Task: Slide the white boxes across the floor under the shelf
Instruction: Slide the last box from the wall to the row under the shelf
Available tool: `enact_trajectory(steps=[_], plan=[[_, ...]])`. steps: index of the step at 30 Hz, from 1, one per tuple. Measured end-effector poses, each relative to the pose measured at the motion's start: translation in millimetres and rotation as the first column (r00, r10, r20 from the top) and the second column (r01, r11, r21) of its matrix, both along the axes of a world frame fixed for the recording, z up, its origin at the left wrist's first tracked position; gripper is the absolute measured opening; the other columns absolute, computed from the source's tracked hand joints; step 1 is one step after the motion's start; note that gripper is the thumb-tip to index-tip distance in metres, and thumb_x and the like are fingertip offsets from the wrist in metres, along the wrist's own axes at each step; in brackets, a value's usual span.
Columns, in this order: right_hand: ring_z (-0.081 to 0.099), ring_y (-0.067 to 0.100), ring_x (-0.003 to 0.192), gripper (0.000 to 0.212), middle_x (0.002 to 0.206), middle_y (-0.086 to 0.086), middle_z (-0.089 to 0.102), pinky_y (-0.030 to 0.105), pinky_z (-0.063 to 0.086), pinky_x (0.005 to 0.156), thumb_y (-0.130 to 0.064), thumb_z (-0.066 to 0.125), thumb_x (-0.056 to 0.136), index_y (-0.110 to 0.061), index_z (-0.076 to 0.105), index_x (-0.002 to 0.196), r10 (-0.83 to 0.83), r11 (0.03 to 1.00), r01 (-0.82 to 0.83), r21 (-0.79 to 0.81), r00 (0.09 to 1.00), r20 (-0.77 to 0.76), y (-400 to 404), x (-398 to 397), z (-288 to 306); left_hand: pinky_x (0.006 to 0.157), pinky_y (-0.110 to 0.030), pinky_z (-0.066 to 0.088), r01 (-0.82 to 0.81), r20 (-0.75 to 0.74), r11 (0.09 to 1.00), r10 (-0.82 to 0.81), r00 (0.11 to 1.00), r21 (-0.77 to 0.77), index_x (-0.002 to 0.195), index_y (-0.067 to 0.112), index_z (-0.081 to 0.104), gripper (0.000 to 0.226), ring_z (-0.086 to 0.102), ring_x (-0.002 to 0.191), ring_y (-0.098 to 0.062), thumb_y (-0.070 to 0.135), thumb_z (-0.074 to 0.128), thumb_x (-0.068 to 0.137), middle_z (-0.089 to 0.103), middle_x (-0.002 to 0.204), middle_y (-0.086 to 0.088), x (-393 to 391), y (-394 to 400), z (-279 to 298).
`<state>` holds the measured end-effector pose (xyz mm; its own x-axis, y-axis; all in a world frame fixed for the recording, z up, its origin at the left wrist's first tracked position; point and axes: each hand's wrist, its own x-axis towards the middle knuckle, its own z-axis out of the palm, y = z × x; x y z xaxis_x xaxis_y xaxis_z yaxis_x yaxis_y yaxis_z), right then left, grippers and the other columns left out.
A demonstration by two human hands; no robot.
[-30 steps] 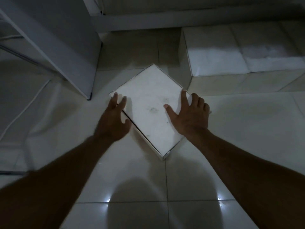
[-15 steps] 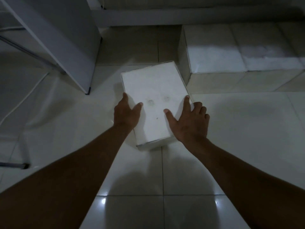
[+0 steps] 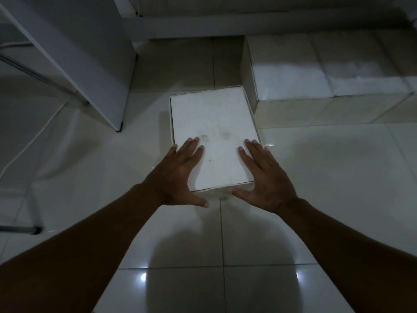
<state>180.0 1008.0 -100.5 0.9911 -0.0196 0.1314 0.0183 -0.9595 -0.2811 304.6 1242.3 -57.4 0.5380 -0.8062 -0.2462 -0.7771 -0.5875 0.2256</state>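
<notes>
I see a glossy tiled floor [image 3: 327, 177] with two bright light spots near me. A grey panel [image 3: 85, 53] slants down at far left, its corner on the tiles. A thin white cable [image 3: 33, 145] runs beside it, and a dark bar [image 3: 20, 229] lies at left.

Box on the floor [image 3: 338, 188], hands at its near end

One box [image 3: 214, 136] sits mid-floor, far right corner just beside a row of boxes [image 3: 316, 71] that runs off to the right edge. Left of it, well apart, a panel [image 3: 85, 53] stands on the floor, with a cord [image 3: 31, 143] trailing toward the left edge. Left hand [image 3: 178, 175] lies spread over the box's near left corner, right hand [image 3: 266, 177] over the near right corner, thumbs down at the near edge.
</notes>
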Motion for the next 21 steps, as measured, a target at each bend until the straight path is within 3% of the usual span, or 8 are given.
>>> enact_trajectory(steps=[3,7,11,15,18,21], plan=[[0.008,0.023,0.15,0.103,0.162,0.013,0.016,0.045,0.018,0.12,-0.07,0.061,0.079,-0.007,0.026,0.153,-0.01,1.0,0.01,-0.003,0.999,0.037,-4,5,-3,0.122,-0.042,-0.001,-0.013,0.068,1.0,0.015,0.998,-0.021,0.157,0.01,0.0,0.123,-0.015,0.15,-0.017,0.073,0.064,0.072,-0.014,0.164,-0.005,6,-9,-7],[0.006,0.022,0.15,0.103,0.162,0.012,0.013,0.045,0.017,0.12,-0.067,0.063,0.079,-0.009,0.023,0.154,-0.042,0.999,0.042,0.005,0.999,0.009,-11,23,-2,0.121,-0.035,-0.004,-0.026,0.034,0.998,0.028,0.999,-0.051,0.156,0.01,0.001,0.112,-0.013,0.15,-0.017,0.056,0.069,0.08,-0.012,0.164,-0.004,18,-24,-6],[-0.006,0.018,0.15,0.104,0.164,0.008,0.0,0.037,0.004,0.121,-0.061,0.067,0.081,-0.012,0.012,0.156,-0.071,0.995,0.076,0.064,0.994,-0.082,-21,49,4,0.123,-0.044,0.006,-0.068,0.01,0.992,0.069,0.998,-0.109,0.156,0.006,0.008,0.1,-0.008,0.151,-0.024,0.03,0.073,0.084,-0.003,0.164,-0.009,30,-45,-8],[-0.012,0.017,0.149,0.104,0.164,0.005,-0.009,0.037,0.0,0.122,-0.062,0.063,0.084,-0.015,0.004,0.157,-0.057,0.998,0.061,0.022,0.989,-0.133,-32,71,8,0.12,-0.043,-0.006,-0.134,0.013,0.988,0.136,0.991,-0.078,0.155,0.004,0.0,0.098,-0.015,0.149,-0.029,0.017,0.068,0.086,-0.011,0.163,-0.011,39,-65,-16],[-0.011,0.019,0.15,0.105,0.164,0.007,-0.009,0.043,-0.001,0.122,-0.066,0.058,0.084,-0.016,0.002,0.156,-0.07,0.996,0.061,-0.065,0.988,-0.138,-37,84,9,0.12,-0.048,-0.008,-0.171,0.029,0.982,0.173,0.984,-0.078,0.155,0.005,-0.001,0.102,-0.016,0.149,-0.031,0.026,0.068,0.084,-0.012,0.163,-0.012,50,-75,-23],[-0.009,0.022,0.15,0.109,0.164,0.009,-0.007,0.051,0.0,0.121,-0.073,0.055,0.081,-0.014,0.003,0.156,-0.108,0.986,0.093,-0.136,0.988,-0.107,-40,94,6,0.119,-0.05,-0.006,-0.195,0.039,0.975,0.201,0.979,-0.107,0.155,0.005,0.004,0.11,-0.011,0.15,-0.031,0.066,0.053,0.079,-0.009,0.164,-0.012,63,-80,-27]])
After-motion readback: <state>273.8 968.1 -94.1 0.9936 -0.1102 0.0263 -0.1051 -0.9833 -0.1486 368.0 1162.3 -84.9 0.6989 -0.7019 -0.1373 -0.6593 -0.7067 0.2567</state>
